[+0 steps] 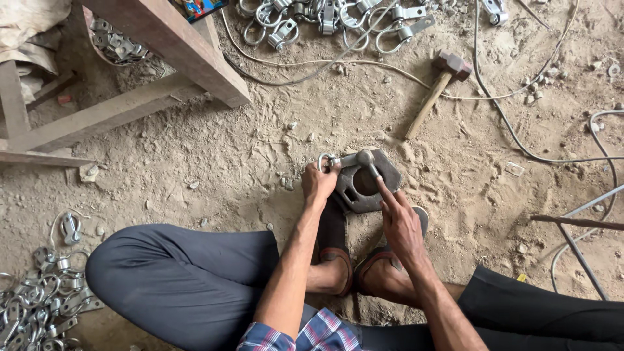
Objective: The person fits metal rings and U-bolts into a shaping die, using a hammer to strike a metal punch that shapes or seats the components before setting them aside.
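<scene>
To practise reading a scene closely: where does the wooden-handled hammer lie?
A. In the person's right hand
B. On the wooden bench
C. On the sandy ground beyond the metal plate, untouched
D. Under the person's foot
C: the hammer lies alone on the sandy ground, beyond the metal plate, while both hands work at the plate.

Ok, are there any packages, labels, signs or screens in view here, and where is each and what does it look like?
Colourful printed package: top edge, lying on the wooden bench; flat, cut off by the frame, blue with red and yellow patches.
No other labels, signs or screens show.
</scene>
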